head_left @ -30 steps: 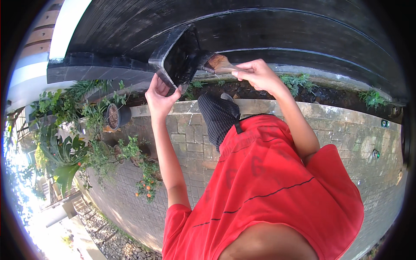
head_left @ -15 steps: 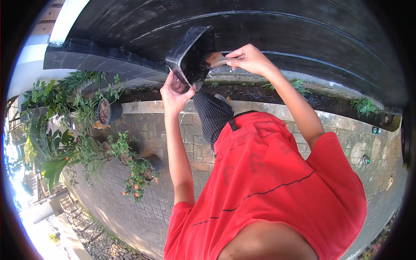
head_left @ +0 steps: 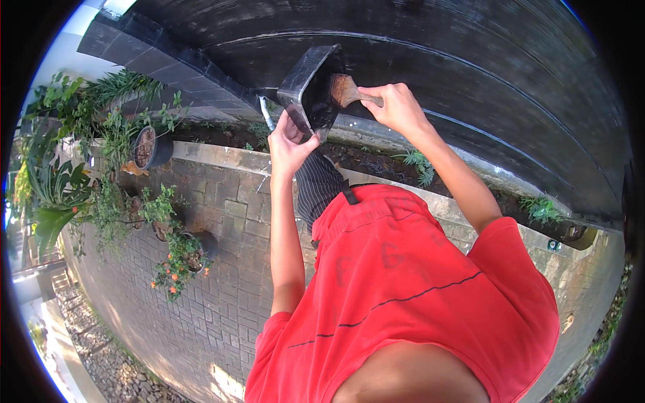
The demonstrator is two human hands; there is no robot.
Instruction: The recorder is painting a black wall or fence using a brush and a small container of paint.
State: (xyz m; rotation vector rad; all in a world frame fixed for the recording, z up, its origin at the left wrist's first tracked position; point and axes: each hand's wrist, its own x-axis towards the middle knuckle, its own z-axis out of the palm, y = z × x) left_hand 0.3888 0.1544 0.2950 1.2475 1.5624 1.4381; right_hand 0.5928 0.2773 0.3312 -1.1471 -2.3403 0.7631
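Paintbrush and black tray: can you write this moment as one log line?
left hand: holds black tray | right hand: holds paintbrush, bristles in tray | backdrop: black wall | nearby: potted plants

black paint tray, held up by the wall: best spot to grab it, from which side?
Probably the near short rim of the black tray, from below, where the left hand already pinches it. The tray tilts up with its open face toward the brush in the right hand, so that edge stays free.
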